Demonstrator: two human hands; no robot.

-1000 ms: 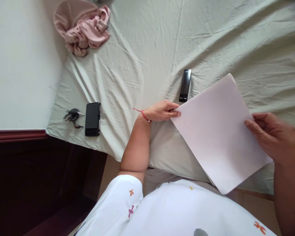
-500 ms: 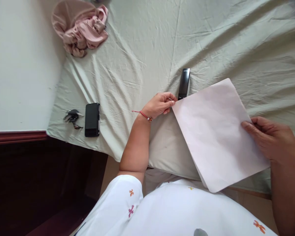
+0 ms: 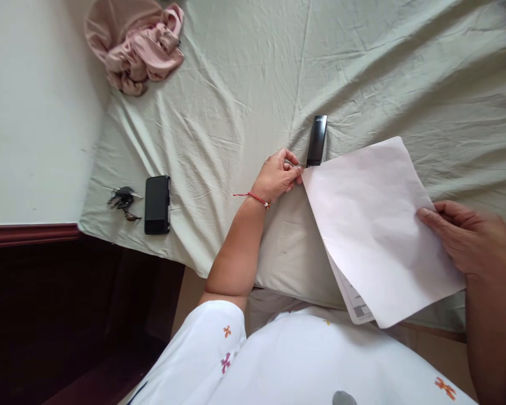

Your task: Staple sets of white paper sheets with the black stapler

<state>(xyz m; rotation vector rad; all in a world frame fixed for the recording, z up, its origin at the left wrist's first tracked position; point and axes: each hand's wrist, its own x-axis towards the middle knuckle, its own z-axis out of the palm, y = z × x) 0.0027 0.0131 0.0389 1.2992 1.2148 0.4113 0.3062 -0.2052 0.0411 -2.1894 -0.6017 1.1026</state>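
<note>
My right hand (image 3: 468, 236) grips the right edge of several stacked paper sheets (image 3: 375, 236), thumb on top and fingers underneath. The top sheet is blank and whitish. Below its lower left edge shows a printed sheet (image 3: 354, 298) with lines of small text. At the upper left corner of the paper, my left hand (image 3: 278, 173) pinches the sheet between thumb and finger. A red string bracelet (image 3: 259, 199) circles that wrist. Just beyond the pinched corner lies a black remote control (image 3: 317, 138), its lower end hidden by the paper.
A black phone (image 3: 157, 205) and a bunch of keys (image 3: 124, 198) lie on the left of the pale green bedsheet (image 3: 236, 112). Crumpled pink cloth (image 3: 143, 48) rests at the upper left, beside a white wall (image 3: 33, 112). Dark wooden furniture (image 3: 58, 309) stands lower left.
The top sheet has shifted slightly right and swung away from the one beneath, exposing the printed text. My left hand has moved a little right and up with its corner.
</note>
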